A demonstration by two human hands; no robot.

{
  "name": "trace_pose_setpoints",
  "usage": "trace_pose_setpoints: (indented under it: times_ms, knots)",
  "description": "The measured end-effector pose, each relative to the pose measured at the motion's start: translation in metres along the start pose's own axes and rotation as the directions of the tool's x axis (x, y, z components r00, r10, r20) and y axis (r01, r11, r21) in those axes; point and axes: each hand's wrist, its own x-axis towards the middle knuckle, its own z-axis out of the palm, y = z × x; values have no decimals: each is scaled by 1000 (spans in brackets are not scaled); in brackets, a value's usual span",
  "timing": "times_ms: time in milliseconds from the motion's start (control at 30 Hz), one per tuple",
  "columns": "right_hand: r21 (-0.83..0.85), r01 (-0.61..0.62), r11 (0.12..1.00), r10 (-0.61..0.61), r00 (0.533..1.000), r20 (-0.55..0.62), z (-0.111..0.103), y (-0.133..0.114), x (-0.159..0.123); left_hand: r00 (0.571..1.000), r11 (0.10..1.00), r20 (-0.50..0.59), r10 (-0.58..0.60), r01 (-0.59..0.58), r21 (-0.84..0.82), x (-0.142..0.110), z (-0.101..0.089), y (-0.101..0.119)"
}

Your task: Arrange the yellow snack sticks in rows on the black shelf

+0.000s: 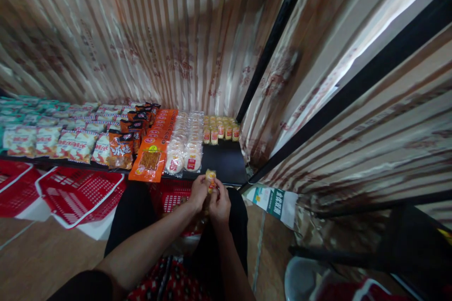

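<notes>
Between my knees, in front of the black shelf (224,162), both my hands are closed on a small yellow snack packet (211,176) with a red label. My left hand (198,194) grips its left side and my right hand (219,202) its right side. Similar small yellow packets (221,130) stand in short rows at the right end of the shelf. Left of them lie rows of round white crackers in clear wrap (191,157). Below my hands is a red basket (173,201), partly hidden by my arms; its contents are hard to make out.
Orange stick-snack bags (150,155), brown-orange bags (120,148) and white snack bags (83,146) line the shelf leftward. Red baskets (81,193) stand below. A pleated curtain (158,33) hangs behind, with black poles (271,37) at right. A pale bucket (300,277) sits lower right.
</notes>
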Motion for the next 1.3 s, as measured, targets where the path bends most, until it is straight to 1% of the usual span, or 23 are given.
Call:
trace_pose_setpoints:
  times_ms: [133,200,300,367,433,467,533,633,767,867,1033,1200,1300]
  knots:
    - [-15,-4,1000,3,999,-44,-1,7,10,1000,998,14,-5,6,-57,5,9,2]
    - [-35,-26,999,24,998,-61,-2,10,15,1000,996,26,-4,7,-84,9,14,1]
    - [-53,-126,991,123,991,-52,-6,15,24,999,997,42,9,-6,-79,16,23,-1]
    - [-45,-212,976,212,977,-14,-9,18,31,998,998,59,18,-14,-63,22,28,-1]
    - [-24,-280,960,281,959,33,-11,19,38,997,999,70,34,-32,-33,27,34,1]
    - [-5,-303,953,303,951,56,-12,20,42,997,998,60,55,-56,7,29,37,3]
    - [38,-329,943,326,942,83,-13,21,51,993,982,15,120,-121,145,34,43,9]
    - [78,-322,943,318,946,64,-12,24,66,978,916,-32,205,-180,358,42,52,17]
    - [74,-290,954,291,957,2,-9,29,83,977,870,-32,210,-172,462,55,62,23]
    - [68,-287,956,288,958,-12,-6,34,95,981,860,-41,192,-148,488,65,68,24]
    - [50,-276,960,278,959,-53,0,47,115,987,876,-36,158,-123,467,77,77,27]
    - [51,-264,963,268,961,-68,8,58,135,981,855,-51,188,-138,500,87,85,33]
    - [21,-255,967,256,963,-85,13,62,144,982,848,-54,180,-127,515,94,89,35]
